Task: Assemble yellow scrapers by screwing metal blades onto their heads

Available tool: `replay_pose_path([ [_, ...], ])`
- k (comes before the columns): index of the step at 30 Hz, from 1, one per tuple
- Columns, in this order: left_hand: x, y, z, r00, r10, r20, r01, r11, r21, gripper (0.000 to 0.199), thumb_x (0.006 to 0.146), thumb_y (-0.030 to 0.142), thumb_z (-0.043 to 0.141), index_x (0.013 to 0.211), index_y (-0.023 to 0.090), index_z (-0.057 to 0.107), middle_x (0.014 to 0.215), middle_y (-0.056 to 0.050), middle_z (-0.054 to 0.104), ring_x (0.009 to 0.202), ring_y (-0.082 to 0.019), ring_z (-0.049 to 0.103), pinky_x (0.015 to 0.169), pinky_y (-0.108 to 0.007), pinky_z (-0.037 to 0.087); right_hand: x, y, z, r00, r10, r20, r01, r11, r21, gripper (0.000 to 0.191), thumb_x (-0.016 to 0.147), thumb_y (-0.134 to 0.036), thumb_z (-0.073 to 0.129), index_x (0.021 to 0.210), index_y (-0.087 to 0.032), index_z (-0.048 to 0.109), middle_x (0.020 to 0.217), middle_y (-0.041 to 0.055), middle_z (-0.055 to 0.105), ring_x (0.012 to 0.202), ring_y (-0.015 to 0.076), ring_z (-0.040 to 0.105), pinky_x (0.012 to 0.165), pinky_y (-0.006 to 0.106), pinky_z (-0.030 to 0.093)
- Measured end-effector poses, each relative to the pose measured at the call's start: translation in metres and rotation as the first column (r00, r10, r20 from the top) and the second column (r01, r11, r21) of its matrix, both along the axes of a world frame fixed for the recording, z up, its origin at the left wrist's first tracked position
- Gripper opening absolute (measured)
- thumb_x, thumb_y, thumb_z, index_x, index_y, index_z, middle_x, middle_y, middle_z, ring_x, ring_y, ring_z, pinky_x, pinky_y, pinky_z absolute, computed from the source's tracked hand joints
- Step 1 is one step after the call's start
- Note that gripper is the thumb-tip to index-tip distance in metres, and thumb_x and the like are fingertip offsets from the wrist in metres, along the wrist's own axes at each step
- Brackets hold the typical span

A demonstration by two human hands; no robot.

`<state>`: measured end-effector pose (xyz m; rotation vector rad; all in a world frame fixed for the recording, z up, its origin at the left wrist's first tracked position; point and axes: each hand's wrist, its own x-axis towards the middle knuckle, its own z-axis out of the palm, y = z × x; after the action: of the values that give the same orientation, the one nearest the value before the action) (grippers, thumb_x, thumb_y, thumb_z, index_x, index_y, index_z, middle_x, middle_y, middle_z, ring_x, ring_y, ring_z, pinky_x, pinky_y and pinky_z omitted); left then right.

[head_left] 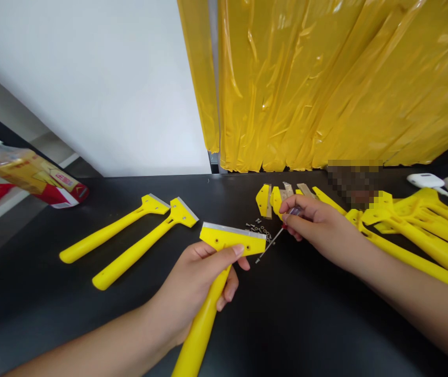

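My left hand (204, 277) is closed around a yellow scraper (202, 327), its thumb pressing on the head near the blade (231, 229). Two dark holes show in the scraper's head. In my right hand (314, 220) is a thin screwdriver (271, 242), pinched by its clear handle, the shaft slanting down to the left. A small screw (258, 261) is at the screwdriver's tip. Beside the shaft lies a scatter of small screws and nuts (261, 230). Behind my right hand are loose yellow head plates (263, 201) and metal blades (287, 187).
Two scrapers with blades (137, 248) lie on the black table (129, 324) to the left. Several yellow scraper handles (424, 235) are piled at the right, near a white device (425, 180). A drink bottle (39, 175) lies tilted at far left. Yellow plastic sheeting (326, 78) hangs behind.
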<state>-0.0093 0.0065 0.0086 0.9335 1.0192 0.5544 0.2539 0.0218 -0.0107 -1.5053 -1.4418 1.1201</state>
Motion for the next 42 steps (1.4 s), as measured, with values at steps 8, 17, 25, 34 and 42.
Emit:
replay_pose_path([
  [8, 0.0, -0.001, 0.001, 1.0, -0.003, 0.004, 0.003, 1.0, 0.007, 0.038, 0.098, 0.049, 0.068, 0.081, 0.015, 0.073, 0.045, 0.001, 0.056, 0.037, -0.006, 0.04, 0.045, -0.02, 0.028, 0.0, 0.0, -0.001, 1.0, 0.008, 0.006, -0.008, 1.0, -0.014, 0.009, 0.093, -0.031, 0.065, 0.099, -0.026, 0.061, 0.069, -0.0064, 0.058, 0.065, 0.0148, 0.052, 0.065, 0.031, 0.043],
  [17, 0.001, 0.0, 0.002, 1.0, -0.008, 0.0, 0.008, 1.0, 0.005, 0.039, 0.099, 0.049, 0.066, 0.081, 0.016, 0.072, 0.046, 0.001, 0.056, 0.038, -0.007, 0.04, 0.046, -0.021, 0.028, -0.002, -0.002, 0.011, 1.0, -0.005, -0.024, 0.005, 1.0, -0.005, 0.013, 0.093, -0.034, 0.066, 0.098, -0.024, 0.061, 0.069, -0.0048, 0.057, 0.063, 0.0147, 0.053, 0.062, 0.029, 0.042],
  [25, 0.0, 0.0, 0.001, 1.0, -0.003, 0.013, 0.003, 1.0, 0.001, 0.038, 0.099, 0.049, 0.067, 0.082, 0.015, 0.072, 0.046, 0.001, 0.055, 0.038, -0.007, 0.04, 0.046, -0.021, 0.028, -0.002, -0.007, 0.012, 1.0, -0.018, -0.015, 0.019, 0.998, 0.065, 0.01, 0.096, -0.032, 0.066, 0.103, -0.025, 0.063, 0.074, -0.0036, 0.058, 0.067, 0.0156, 0.052, 0.065, 0.03, 0.043],
  [34, 0.001, -0.001, 0.001, 1.0, 0.028, 0.009, -0.028, 1.0, 0.002, 0.035, 0.1, 0.044, 0.064, 0.082, 0.015, 0.07, 0.046, 0.001, 0.053, 0.039, -0.008, 0.04, 0.045, -0.021, 0.03, 0.001, -0.016, 0.026, 0.999, -0.042, -0.016, 0.044, 0.98, 0.193, 0.012, 0.098, -0.033, 0.069, 0.107, -0.026, 0.066, 0.088, 0.0009, 0.064, 0.075, 0.0174, 0.056, 0.067, 0.031, 0.047],
  [42, 0.002, -0.002, -0.001, 0.999, 0.03, -0.01, -0.031, 0.999, -0.041, 0.032, 0.097, 0.041, 0.065, 0.077, 0.016, 0.067, 0.046, 0.0, 0.053, 0.039, -0.008, 0.04, 0.044, -0.021, 0.03, -0.005, -0.032, 0.037, 0.971, -0.049, -0.232, 0.115, 0.953, 0.279, 0.007, 0.1, -0.034, 0.073, 0.106, -0.032, 0.07, 0.084, 0.0002, 0.066, 0.07, 0.0165, 0.058, 0.063, 0.029, 0.052],
])
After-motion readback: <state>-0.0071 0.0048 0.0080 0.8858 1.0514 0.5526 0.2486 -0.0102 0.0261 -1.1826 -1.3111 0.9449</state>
